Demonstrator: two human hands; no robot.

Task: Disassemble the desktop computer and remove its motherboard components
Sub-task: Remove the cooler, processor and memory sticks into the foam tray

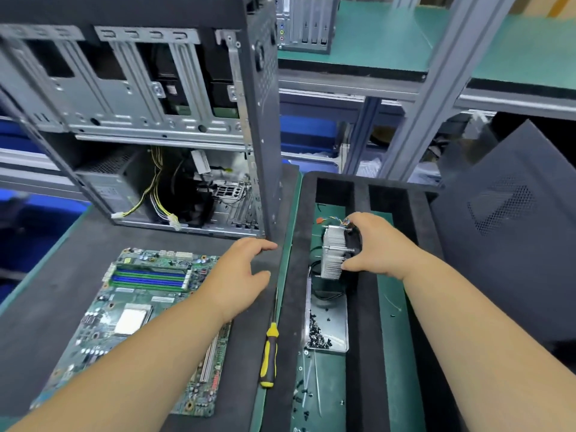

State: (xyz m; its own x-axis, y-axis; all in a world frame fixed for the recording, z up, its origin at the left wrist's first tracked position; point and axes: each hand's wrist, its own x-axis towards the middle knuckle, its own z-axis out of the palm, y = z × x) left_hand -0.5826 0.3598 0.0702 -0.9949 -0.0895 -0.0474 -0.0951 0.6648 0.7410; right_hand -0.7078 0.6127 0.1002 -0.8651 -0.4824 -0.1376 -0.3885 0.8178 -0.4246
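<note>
A green motherboard (146, 307) lies flat on the dark foam mat, its blue and green memory slots toward the far end and a bare silver CPU in the middle. My left hand (240, 275) hovers open over the mat just right of the board, fingers relaxed. My right hand (377, 244) grips a finned aluminium heatsink with its fan (335, 254), held over a compartment of the black foam tray (361, 307). The open computer case (156, 120) stands upright behind the board, loose yellow and black cables hanging inside.
A yellow-and-black screwdriver (270, 353) lies along the mat's right edge. A metal tray of small black screws (324, 335) sits in the foam tray below the heatsink; loose screws are scattered nearby. A dark perforated side panel (505, 232) leans at the right. Shelving stands behind.
</note>
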